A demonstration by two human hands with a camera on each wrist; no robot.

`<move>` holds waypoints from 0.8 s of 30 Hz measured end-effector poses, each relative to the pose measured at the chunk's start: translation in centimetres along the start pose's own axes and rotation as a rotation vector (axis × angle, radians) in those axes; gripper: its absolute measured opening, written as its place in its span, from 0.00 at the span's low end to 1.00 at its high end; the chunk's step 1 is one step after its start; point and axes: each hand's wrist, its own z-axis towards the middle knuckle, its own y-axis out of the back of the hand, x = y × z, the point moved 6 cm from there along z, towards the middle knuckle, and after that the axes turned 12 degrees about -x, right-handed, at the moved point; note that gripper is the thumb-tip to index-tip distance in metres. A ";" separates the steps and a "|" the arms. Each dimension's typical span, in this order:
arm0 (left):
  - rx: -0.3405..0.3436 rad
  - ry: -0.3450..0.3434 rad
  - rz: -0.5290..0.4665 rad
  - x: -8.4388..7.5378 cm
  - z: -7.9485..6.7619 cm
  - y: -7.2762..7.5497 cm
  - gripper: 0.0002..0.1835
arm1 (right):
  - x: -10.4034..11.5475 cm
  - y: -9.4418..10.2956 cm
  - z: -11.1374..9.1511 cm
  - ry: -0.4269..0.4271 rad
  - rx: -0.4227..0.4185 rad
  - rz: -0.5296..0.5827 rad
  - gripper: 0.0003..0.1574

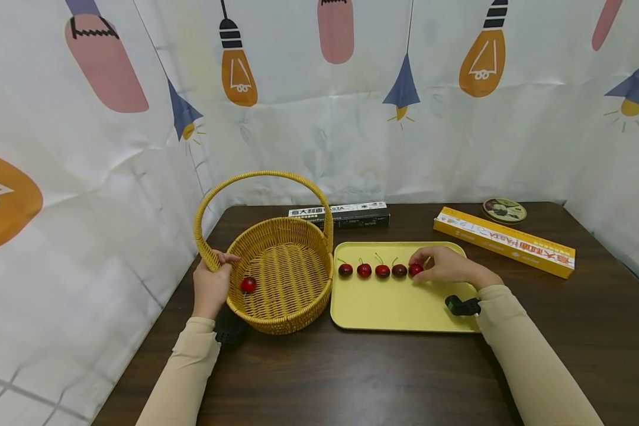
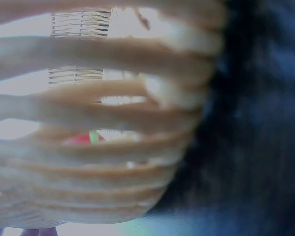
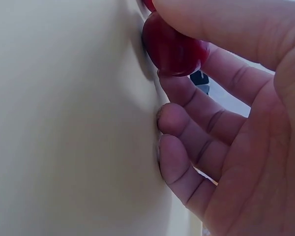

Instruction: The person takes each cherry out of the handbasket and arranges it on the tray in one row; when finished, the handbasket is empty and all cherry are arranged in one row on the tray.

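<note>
A yellow wicker basket (image 1: 293,323) with a tall arched handle stands on the left, a single red cherry (image 1: 248,284) lying inside it. My left hand (image 1: 212,290) grips the basket's left side, where the handle meets the rim. Blurred basket weave (image 2: 88,177) fills much of the left wrist view. Over the yellow tray (image 1: 394,307), my right hand (image 1: 447,266) pinches a dark red cherry (image 3: 172,46) between thumb and fingers, low at the tray's surface. Several more cherries (image 1: 382,271), some with stems, line up on the tray to the left of that hand.
Behind the basket and tray lies a dark pasta box (image 1: 351,216). A yellow pasta box (image 1: 506,241) sits slanted at the right, near a round tin (image 1: 504,210). The brown table (image 1: 319,378) meets a patterned curtain (image 1: 319,142) at its back and left.
</note>
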 end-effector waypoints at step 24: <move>0.004 0.003 0.006 -0.2 0.0 0.0 0.04 | -0.5 1.4 -0.5 -0.029 -0.035 0.021 0.28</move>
